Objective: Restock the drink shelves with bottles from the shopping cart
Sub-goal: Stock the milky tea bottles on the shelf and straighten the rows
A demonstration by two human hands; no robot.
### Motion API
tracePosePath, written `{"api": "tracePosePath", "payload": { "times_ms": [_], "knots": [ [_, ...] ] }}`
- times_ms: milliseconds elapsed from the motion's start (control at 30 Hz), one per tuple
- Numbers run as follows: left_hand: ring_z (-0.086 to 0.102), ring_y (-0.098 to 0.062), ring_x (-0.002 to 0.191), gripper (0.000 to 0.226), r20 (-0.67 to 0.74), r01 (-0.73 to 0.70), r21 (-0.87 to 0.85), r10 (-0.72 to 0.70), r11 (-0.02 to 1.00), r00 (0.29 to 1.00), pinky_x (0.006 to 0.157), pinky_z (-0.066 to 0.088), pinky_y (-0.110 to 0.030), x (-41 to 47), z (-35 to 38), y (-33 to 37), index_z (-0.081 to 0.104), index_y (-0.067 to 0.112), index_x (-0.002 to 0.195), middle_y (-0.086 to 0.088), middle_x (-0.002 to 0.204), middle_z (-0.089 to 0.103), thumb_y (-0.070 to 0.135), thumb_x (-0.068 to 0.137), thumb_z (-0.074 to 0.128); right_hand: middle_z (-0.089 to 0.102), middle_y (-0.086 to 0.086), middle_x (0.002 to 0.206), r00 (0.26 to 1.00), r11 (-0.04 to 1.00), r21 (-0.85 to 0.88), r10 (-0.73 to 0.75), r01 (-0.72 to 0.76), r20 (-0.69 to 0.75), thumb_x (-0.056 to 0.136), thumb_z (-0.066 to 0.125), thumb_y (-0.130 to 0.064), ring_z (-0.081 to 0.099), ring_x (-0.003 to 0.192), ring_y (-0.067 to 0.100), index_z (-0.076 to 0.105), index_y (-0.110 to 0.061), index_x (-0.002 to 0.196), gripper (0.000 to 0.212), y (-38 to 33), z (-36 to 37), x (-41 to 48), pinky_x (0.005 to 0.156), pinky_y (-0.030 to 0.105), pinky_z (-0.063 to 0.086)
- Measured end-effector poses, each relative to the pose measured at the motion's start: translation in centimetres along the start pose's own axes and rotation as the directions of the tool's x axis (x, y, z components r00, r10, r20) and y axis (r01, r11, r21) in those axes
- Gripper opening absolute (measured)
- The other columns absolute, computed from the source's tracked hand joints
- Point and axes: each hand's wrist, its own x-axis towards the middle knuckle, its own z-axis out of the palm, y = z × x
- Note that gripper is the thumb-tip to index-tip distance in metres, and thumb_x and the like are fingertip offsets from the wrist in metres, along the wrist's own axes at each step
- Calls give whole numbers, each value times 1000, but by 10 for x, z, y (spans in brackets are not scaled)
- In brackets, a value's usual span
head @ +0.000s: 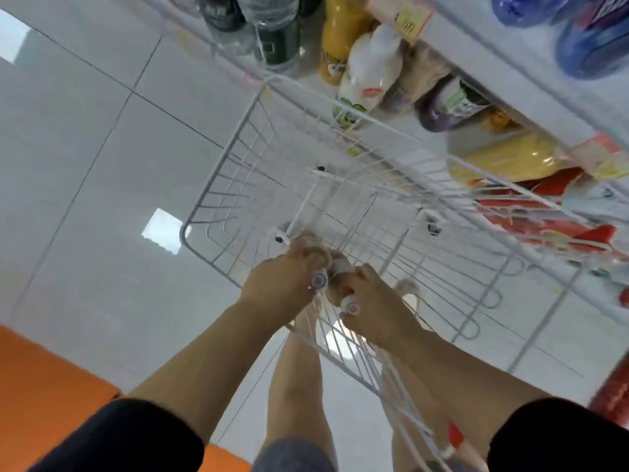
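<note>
I look straight down into a white wire shopping cart (238, 155). Both my hands reach into its near end. My left hand (279, 281) grips a small pale bottle with a whitish cap (319, 279). My right hand (374, 301) grips a second bottle of the same kind, with its cap (350, 306) pointing towards me. The two bottles touch each other between my hands. Their bodies are mostly hidden by my fingers. The drink shelves (442, 39) run along the top right, stocked with bottles.
On the shelves stand dark and clear bottles (272, 32), an orange juice bottle (340, 39), a white bottle (371, 69), a purple one (449, 103) and red-labelled bottles (531, 219). Grey floor tiles lie to the left. An orange floor strip (44, 386) is at bottom left.
</note>
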Motion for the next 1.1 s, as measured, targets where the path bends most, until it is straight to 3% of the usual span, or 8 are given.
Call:
{"api": "tracePosePath", "payload": {
  "times_ms": [67,133,233,400,500,733,900,1100],
  "knots": [
    [57,-21,65,33,0,-57,5,57,998,998,58,52,-32,16,11,-4,43,20,122,-9,116,33,21,90,52,42,8,117,999,999,36,-19,20,-26,76,63,-10,52,101,29,54,-12,115,40,0,-3,0,77,29,43],
    [58,-21,67,28,39,-65,-11,66,998,997,61,54,-35,20,7,-1,50,17,117,-7,104,38,12,89,50,42,5,108,996,992,123,50,-40,-79,73,68,-10,54,92,24,57,-14,105,35,0,-16,-3,71,29,43],
    [62,-25,81,37,1,-90,-81,91,993,996,69,53,-32,8,-22,6,52,20,123,-3,121,40,11,87,57,41,1,99,978,966,255,96,-47,-184,69,74,-11,50,85,17,60,-13,92,27,-2,-44,-11,70,27,41],
    [62,-25,80,32,-152,-171,-214,140,962,978,67,52,-33,-30,-92,33,62,23,112,0,111,47,21,80,65,49,2,85,917,958,285,88,29,-388,66,77,-16,45,75,-2,53,-27,66,26,-10,-97,-58,66,5,37],
    [62,-29,79,26,-292,-294,-203,229,934,929,68,53,-40,-57,-145,61,66,21,104,-2,105,50,23,78,68,46,-6,83,835,931,362,161,49,-527,65,78,-10,47,74,-4,56,-21,71,24,-25,-147,-108,68,-1,32],
    [59,-22,73,41,-585,-637,-27,505,770,635,61,52,-38,-124,-268,143,69,15,92,-3,89,58,46,70,54,61,-16,81,565,896,394,220,206,-796,66,77,-8,56,73,-10,61,-30,76,28,-55,-246,-255,64,3,40],
    [43,2,74,36,-696,-790,81,602,608,392,71,32,-2,-174,-335,221,70,14,88,7,85,51,44,70,62,67,-13,86,374,850,383,243,362,-895,69,77,-9,60,70,-4,63,-32,79,29,-59,-293,-363,66,9,47],
    [45,-4,79,40,-755,-833,252,638,492,149,71,35,-12,-231,-369,316,65,13,94,8,89,46,49,78,57,63,-15,83,143,921,125,76,370,-987,77,71,-10,56,68,1,57,-35,83,30,-58,-330,-477,59,14,43]
  ]
}}
